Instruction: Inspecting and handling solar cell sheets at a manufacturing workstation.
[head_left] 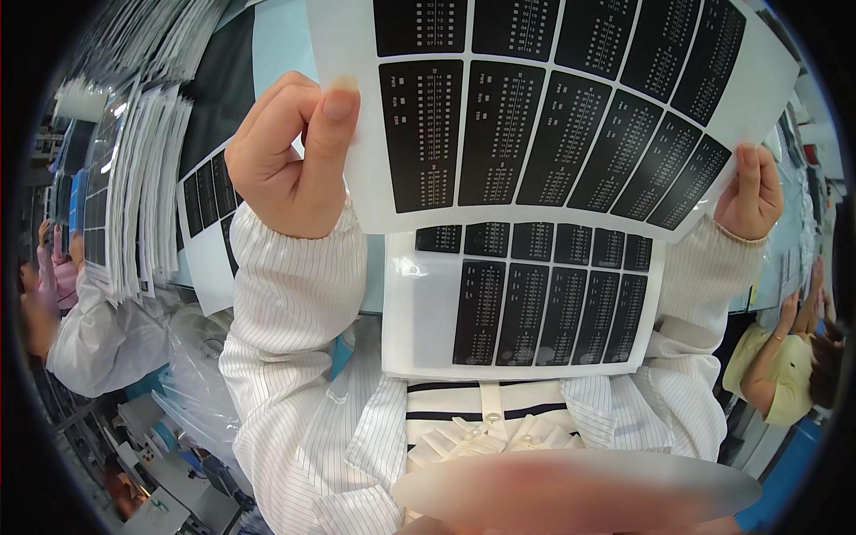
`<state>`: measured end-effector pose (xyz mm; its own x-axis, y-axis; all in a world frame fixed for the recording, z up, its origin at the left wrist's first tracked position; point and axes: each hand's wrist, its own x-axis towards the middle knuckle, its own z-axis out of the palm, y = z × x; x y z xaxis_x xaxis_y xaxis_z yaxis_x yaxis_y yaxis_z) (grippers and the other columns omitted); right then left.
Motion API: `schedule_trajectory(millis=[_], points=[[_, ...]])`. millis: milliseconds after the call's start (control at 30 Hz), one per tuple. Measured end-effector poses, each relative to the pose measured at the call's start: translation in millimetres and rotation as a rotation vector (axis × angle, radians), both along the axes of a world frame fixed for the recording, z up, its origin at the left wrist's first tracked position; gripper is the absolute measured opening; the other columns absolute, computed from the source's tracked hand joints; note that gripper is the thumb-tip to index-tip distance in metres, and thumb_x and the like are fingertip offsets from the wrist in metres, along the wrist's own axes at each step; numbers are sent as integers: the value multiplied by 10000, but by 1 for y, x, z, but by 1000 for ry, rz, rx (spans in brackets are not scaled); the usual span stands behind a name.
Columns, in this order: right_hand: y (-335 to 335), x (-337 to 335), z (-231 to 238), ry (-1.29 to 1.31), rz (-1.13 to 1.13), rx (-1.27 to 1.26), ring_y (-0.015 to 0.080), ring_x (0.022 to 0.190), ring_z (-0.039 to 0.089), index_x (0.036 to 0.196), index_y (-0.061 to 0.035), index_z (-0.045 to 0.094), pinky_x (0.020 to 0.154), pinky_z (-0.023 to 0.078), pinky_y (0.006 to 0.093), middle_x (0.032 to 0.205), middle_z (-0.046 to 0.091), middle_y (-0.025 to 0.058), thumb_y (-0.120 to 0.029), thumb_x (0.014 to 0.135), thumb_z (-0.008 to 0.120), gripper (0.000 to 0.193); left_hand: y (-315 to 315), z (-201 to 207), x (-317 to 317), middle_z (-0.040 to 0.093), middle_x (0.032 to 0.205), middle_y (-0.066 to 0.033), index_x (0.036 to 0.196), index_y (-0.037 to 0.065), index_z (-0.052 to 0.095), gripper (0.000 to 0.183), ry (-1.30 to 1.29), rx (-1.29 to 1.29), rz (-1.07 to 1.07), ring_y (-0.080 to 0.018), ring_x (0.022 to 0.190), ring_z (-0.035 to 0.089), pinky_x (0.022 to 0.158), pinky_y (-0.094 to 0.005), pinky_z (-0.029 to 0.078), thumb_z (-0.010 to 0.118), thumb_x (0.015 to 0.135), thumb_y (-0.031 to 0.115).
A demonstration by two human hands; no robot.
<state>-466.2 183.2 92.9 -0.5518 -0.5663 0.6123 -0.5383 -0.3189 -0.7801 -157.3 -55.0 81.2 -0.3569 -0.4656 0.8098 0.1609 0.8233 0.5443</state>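
Note:
A white sheet printed with rows of black label panels [506,134] is held up between my two hands, bowing a little along its near edge. My left hand [299,147] pinches its left margin, thumb on top and fingers curled behind. At the right margin my right hand [751,194] grips the sheet the same way, its other fingers partly hidden. Below the raised sheet lies a stack of similar printed sheets [426,308], close against my front, its far part covered by the sheet I hold.
To the left, tall piles of sheets [147,187] stand beside another printed sheet [207,283] on the table. Clear plastic wrap [209,357] hangs below them. A person in a white sleeve [111,348] works at far left, and a person in a yellow top [776,370] sits at far right.

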Motion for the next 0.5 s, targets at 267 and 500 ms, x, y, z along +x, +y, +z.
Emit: schedule_trajectory(millis=[267,500], points=[[-3,6,3,45,26,19,94,731,551,880,54,580,698,418,181,826,608,68,-55,864,509,131,1,1,2,455,505,-17,580,7,495,287,5,41,33,-71,440,382,413,-198,261,621,804,135],[-1,4,2,8,-1,33,94,723,556,882,55,576,684,422,182,833,611,72,-58,868,504,135,2,3,2,464,511,-16,595,10,514,266,3,48,36,-70,446,393,422,-195,272,608,813,131]])
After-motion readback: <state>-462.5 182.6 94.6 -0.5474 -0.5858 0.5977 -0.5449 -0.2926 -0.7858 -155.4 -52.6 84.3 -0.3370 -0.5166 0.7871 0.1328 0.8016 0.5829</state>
